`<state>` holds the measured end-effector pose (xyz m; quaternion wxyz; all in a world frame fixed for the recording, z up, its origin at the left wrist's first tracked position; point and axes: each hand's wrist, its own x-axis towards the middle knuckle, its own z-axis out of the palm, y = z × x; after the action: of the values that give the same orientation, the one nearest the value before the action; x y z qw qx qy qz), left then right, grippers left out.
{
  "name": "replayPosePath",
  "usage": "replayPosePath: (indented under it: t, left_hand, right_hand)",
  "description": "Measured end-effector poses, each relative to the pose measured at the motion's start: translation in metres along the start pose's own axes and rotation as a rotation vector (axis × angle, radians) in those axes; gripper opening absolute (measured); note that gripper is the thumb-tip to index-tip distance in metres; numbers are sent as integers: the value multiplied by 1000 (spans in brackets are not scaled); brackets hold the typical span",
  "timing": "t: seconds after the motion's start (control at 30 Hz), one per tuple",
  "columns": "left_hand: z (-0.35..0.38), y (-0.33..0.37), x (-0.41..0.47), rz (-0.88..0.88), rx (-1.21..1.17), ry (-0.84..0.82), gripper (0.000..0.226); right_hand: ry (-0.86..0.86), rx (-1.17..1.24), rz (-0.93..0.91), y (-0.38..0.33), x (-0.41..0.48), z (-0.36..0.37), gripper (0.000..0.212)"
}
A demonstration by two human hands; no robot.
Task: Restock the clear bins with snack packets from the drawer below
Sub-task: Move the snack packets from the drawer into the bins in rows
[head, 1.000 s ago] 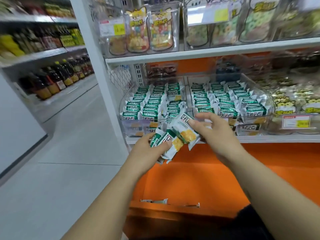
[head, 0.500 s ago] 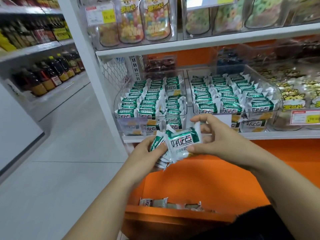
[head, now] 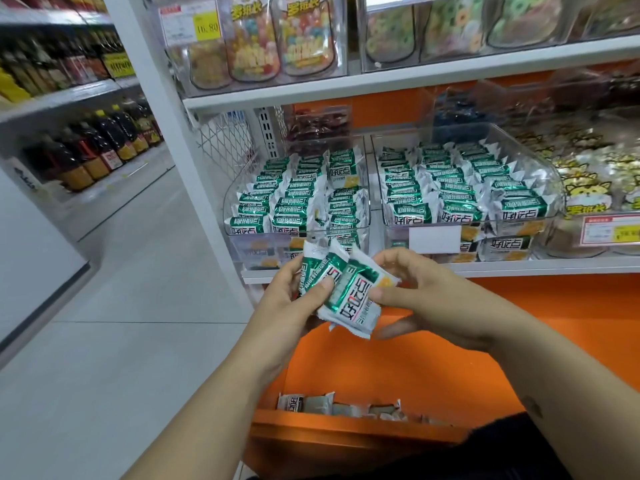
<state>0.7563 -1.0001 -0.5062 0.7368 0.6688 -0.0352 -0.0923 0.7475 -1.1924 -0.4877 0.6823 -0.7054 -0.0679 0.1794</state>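
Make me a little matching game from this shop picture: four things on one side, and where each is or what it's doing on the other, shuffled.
1. left hand
2. right hand
3. drawer
4. dark bottles

a. open, below the white shelf
b. on the far-left shelves
c. grips a bunch of packets
d. pinches the front packet

Pairs: 1-c, 2-d, 3-a, 4-b.

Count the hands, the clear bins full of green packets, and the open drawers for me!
Hands: 2 (left hand, right hand)
Clear bins of green packets: 2 (left bin, right bin)
Open drawers: 1 (orange drawer)
Total: 5
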Motion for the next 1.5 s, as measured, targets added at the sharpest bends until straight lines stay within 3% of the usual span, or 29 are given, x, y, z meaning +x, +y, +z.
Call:
replayPosePath:
  t: [0.2, 0.33, 0.53, 0.7, 0.83, 0.97, 1.1, 1.2, 1.27, 1.37, 1.5]
  left_hand:
    - [1, 0, -3, 8, 12, -36, 52]
    - [-5, 0, -4, 60, 347, -116, 72]
    - [4, 7, -7, 204, 461, -135, 59]
    - [11, 14, -3, 263, 544, -145, 45]
    - [7, 19, 7, 269, 620, -143, 65]
    - [-2, 42, 26, 259, 660, -154, 82]
    - [-9, 71, 59, 296, 838, -116, 92]
    - [-9, 82, 89, 318, 942, -70, 95]
    - [-9, 83, 110, 364, 993, -56, 96]
    - [-9, 79, 139, 404, 1114, -31, 94]
    - [-8, 79, 175, 429, 1259, -18, 91]
  right_hand:
    - [24, 154, -20, 2, 2, 10, 28]
    - [79, 33, -132, 2, 1, 10, 28]
    - [163, -77, -263, -1, 3, 12, 41]
    - [184, -102, -313, -7, 11, 13, 28]
    - [139, -210, -280, -17, 18, 7, 40]
    - [101, -100, -284, -35, 33, -4, 41]
    - [247, -10, -310, -55, 57, -26, 21]
    - [481, -170, -352, -60, 80, -44, 10]
    - [568, -405, -379, -59, 95, -56, 17]
    - [494, -758, -349, -51, 112, -74, 34]
    - [333, -964, -337, -37, 127, -86, 49]
